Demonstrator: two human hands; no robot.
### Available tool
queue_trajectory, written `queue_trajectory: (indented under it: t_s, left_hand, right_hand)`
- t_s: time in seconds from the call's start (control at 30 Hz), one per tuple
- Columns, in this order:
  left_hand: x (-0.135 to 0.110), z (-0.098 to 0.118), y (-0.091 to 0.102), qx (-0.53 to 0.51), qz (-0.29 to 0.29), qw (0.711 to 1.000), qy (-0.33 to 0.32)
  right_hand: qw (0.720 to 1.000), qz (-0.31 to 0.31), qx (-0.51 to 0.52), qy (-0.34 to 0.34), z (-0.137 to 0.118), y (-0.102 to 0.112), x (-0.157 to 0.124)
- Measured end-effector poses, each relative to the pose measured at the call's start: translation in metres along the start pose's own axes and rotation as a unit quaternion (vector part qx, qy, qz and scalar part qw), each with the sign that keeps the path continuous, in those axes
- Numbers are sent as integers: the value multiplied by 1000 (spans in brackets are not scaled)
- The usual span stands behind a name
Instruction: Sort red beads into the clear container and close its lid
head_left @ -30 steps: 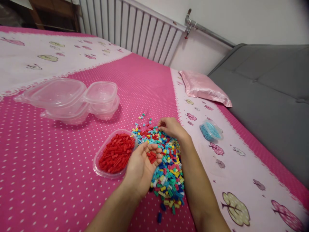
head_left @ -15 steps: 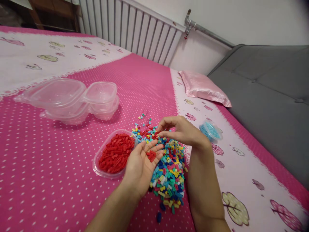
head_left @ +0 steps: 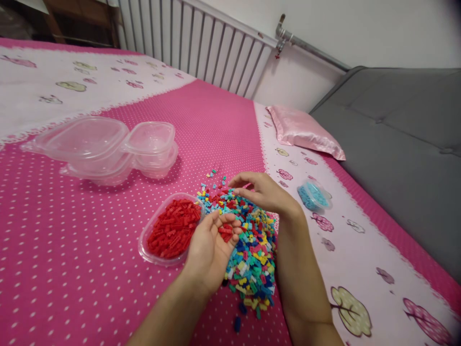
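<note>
Palm up, my left hand [head_left: 209, 247] cups several small red building bricks [head_left: 226, 232], its fingers curled up around them. My right hand [head_left: 257, 191] hovers over the far part of a heap of mixed-colour building bricks [head_left: 254, 259], thumb and fingers apart and pointing left, with nothing visible between them. Left of my left hand is a clear plastic container [head_left: 144, 247] filled with red bricks [head_left: 173, 230]. My left fingers and right wrist hide parts of the heap.
Clear lidded containers [head_left: 90, 139] are stacked at the left on the pink dotted bedspread [head_left: 90, 269]. A small container of light-blue bricks [head_left: 314, 196] lies to the right. Behind are a pink pillow [head_left: 306, 132], a grey headboard [head_left: 396, 134] and a white radiator [head_left: 194, 43].
My right hand has drawn slightly left and away from my left hand, its fingers parting. My left fingers have curled more around the red bricks.
</note>
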State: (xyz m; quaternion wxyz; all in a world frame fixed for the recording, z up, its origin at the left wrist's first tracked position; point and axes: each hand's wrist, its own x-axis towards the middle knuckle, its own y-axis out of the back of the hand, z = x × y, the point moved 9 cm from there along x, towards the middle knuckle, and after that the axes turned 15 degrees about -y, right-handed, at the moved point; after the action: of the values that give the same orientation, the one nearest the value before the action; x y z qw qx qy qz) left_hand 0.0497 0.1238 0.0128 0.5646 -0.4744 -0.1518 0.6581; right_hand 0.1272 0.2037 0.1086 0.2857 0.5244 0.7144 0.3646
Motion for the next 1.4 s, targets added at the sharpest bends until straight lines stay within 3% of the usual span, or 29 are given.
queue_trajectory:
  t_s: [0.1,0.27,0.4,0.9,1.4]
  left_hand:
    - [-1,-3,-1,7,-18,1000,15]
    - [-2,-2,0,2,-6,1000,14]
    - [-2,-3,-1,-2,-4,1000,17]
    - [-1,-2,-1,4,-10,1000,14]
    - [0,-4,0,3,-8,1000,11]
  right_hand:
    - [999,23,-35,-22,15,-15,18]
    - [995,0,-93,-24,27,-48,38]
    - [990,-4,-133,-37,36,-59,44]
    - [989,-19,-130,-70,43,-56,42]
    - [991,4,-113,-76,47,-50,41]
